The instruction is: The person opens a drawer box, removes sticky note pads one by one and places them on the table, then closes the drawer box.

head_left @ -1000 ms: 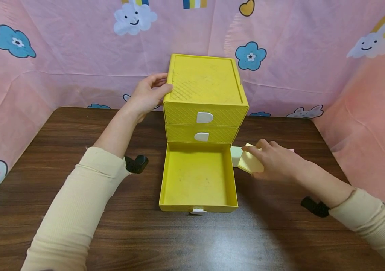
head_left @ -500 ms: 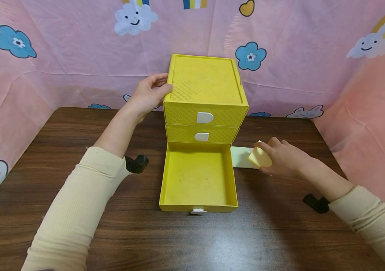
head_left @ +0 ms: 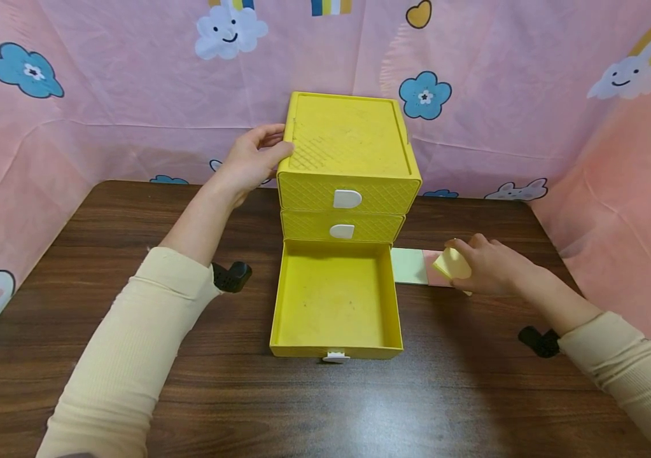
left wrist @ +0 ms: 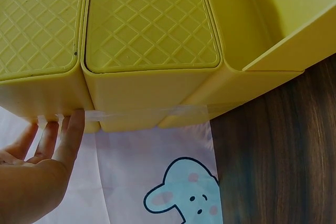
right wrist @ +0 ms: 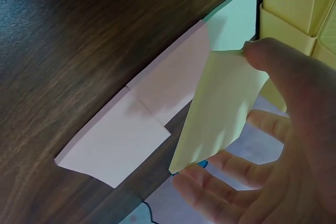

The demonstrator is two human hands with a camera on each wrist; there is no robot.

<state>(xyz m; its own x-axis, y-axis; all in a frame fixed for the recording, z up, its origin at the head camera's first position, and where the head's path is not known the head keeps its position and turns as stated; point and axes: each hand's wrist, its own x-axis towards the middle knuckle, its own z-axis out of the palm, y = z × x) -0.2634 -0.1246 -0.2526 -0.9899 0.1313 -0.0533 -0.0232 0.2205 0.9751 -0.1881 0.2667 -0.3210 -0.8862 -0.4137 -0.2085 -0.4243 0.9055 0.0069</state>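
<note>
My left hand [head_left: 249, 160] rests on the upper left edge of a yellow drawer unit [head_left: 354, 130], thumb on top. In the left wrist view its extended fingers [left wrist: 73, 135] touch the unit's side. My right hand [head_left: 491, 264] pinches a pale yellow sticky note pad [right wrist: 223, 108] between thumb and fingers, tilted above the table. Beneath it lies a row of pads: a green one [head_left: 408, 266] beside the unit, a pink one [head_left: 436, 270], and a paler one [right wrist: 113, 140] mostly hidden by my hand in the head view.
The unit's bottom drawer [head_left: 336, 305] is pulled out toward me, with bare floor visible. Two closed drawers with white handles [head_left: 347, 199] stand above it. A patterned pink cloth [head_left: 147, 83] hangs behind the dark wooden table [head_left: 233, 381].
My right hand has moved to the right with the yellow pad, uncovering the green pad and part of the pink one. My left hand has stayed on the unit.
</note>
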